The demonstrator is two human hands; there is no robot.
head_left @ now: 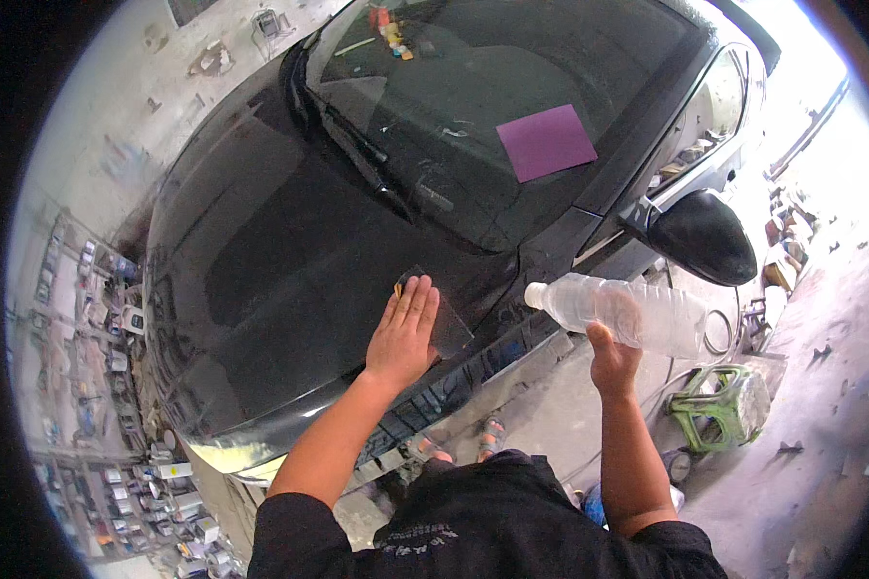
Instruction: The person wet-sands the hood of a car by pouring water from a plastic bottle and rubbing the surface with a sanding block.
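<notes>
My left hand [404, 333] rests palm down on the dark hood [261, 289] of a car, near its side edge by the windshield. Its fingers lie together over a small dark pad with a yellow-orange edge [398, 289], holding it against the hood; most of the pad is hidden. A wet-looking, speckled patch shows beside that hand. My right hand [615, 355] is wrapped round a clear plastic bottle [661, 314], out past the fender. The bottle lies nearly level, tilted slightly, with its white cap end [535, 294] toward the car.
A purple sheet [547, 143] lies on the windshield [454, 106]. The black side mirror [705, 238] juts out beyond the bottle. A green stool [719, 405] and a hose [722, 333] are on the floor at right. Cluttered shelves [77, 386] line the left.
</notes>
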